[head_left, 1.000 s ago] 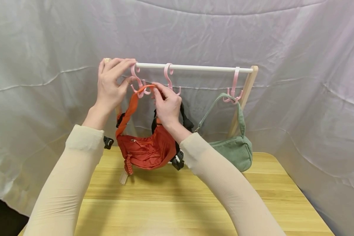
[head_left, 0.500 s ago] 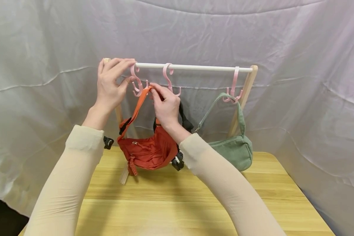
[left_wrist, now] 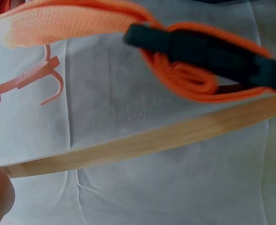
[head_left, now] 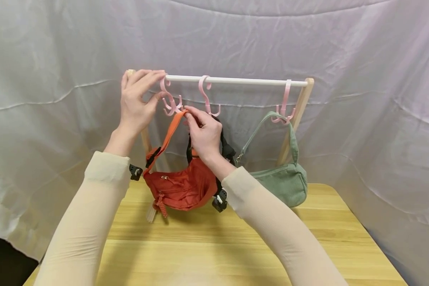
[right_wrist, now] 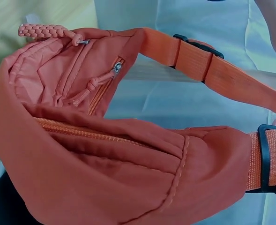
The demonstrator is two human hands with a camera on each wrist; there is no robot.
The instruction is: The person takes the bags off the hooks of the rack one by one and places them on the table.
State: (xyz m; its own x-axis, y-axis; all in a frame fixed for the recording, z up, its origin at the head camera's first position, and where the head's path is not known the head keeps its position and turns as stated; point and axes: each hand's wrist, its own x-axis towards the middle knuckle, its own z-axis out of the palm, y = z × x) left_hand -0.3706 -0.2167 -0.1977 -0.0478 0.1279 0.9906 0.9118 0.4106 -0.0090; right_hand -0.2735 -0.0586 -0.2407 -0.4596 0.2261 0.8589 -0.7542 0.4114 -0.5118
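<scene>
My right hand [head_left: 206, 133] pinches the orange strap [head_left: 172, 128] of a red-orange waist bag [head_left: 182, 190], which hangs below. The strap's top lies just below and right of the prongs of the left pink hook [head_left: 171, 104]; contact there is unclear. Over the left end of the white rail [head_left: 243, 80], my left hand [head_left: 137, 101] holds that hook, fingertips at its top and thumb at its stem. In the left wrist view, a dark buckle [left_wrist: 212, 56] shows on the strap. The right wrist view shows the bag's zipped pockets [right_wrist: 114, 136] close up.
A green corduroy bag [head_left: 280, 184] hangs from the right pink hook [head_left: 285, 105]. The middle pink hook [head_left: 204, 95] has a black strap just below it. The wooden-legged rack [head_left: 302, 105] stands on a wood-grain table [head_left: 264, 242] before a grey curtain [head_left: 371, 119].
The orange strap, looped over the left hook's prongs a second ago, has moved right and down off them in my right hand. The bag has sunk slightly. My left hand stays at the hook.
</scene>
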